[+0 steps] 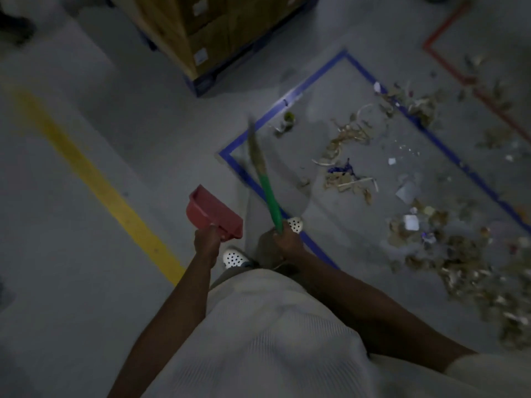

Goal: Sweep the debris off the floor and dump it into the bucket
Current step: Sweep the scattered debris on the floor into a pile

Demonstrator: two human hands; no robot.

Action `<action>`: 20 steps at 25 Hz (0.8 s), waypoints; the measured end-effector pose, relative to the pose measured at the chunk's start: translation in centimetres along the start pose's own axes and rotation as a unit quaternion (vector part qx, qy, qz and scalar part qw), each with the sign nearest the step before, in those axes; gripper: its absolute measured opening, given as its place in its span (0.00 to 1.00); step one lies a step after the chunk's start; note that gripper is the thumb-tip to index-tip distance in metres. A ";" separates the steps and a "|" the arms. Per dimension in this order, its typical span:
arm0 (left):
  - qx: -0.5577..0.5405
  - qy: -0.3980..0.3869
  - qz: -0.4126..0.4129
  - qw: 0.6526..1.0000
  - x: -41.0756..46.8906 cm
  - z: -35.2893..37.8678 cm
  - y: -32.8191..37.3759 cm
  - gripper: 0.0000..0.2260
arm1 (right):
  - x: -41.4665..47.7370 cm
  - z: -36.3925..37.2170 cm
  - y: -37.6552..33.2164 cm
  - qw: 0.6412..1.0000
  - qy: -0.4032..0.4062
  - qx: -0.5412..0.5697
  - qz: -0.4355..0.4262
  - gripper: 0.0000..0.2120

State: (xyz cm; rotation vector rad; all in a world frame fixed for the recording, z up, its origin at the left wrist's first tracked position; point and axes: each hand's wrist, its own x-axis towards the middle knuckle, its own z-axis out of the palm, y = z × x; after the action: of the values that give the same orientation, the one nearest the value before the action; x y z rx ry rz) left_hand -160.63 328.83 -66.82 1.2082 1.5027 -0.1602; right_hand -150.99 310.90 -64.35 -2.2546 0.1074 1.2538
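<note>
The debris (344, 156) lies scattered over the floor (86, 254) inside the blue tape (310, 79) outline and past it toward the red tape (459, 73). A hard stroke would likely flick light scraps further out. No bucket is in view, so a loaded pan may spill on the walk to it. Counted: one red dustpan (214, 215), gripped by the left hand (205, 242); one green-handled broom (265, 188), gripped by the right hand (284, 239); debris pieces too many to count
</note>
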 end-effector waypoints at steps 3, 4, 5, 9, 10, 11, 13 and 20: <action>0.068 -0.011 0.027 0.997 0.6 1.2 3.3 0.18 | 1.1 -1.6 1.2 0.999 0.005 0.026 0.032 0.18; 0.079 -0.011 0.038 0.996 0.8 2.1 4.3 0.19 | 1.6 -2.0 1.7 0.998 0.006 0.040 0.053 0.18; 0.092 -0.011 0.035 0.995 0.7 2.7 4.8 0.20 | 2.3 -2.4 2.1 0.996 0.013 0.052 0.078 0.18; 0.150 -0.057 0.029 0.987 0.9 6.7 6.9 0.18 | 5.5 -6.4 3.8 0.958 0.083 0.171 0.216 0.23; 0.160 -0.073 0.032 0.984 1.0 7.9 7.7 0.16 | 6.3 -7.9 4.2 0.946 0.098 0.203 0.234 0.23; 0.170 -0.089 0.025 0.981 1.1 9.4 8.5 0.14 | 7.2 -9.5 4.5 0.933 0.115 0.232 0.249 0.22; 0.187 -0.101 0.013 0.977 1.1 12.7 10.0 0.16 | 8.7 -13.0 5.4 0.907 0.154 0.279 0.277 0.20; 0.229 -0.146 0.071 0.960 -0.7 23.7 15.3 0.18 | 11.1 -22.9 8.1 0.772 0.270 0.484 0.311 0.19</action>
State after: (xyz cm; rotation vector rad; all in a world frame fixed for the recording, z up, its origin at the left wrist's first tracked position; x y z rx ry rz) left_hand -133.97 319.66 -66.88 1.5763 1.1458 -0.5910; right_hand -130.01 294.70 -67.33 -1.5421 1.4552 0.4926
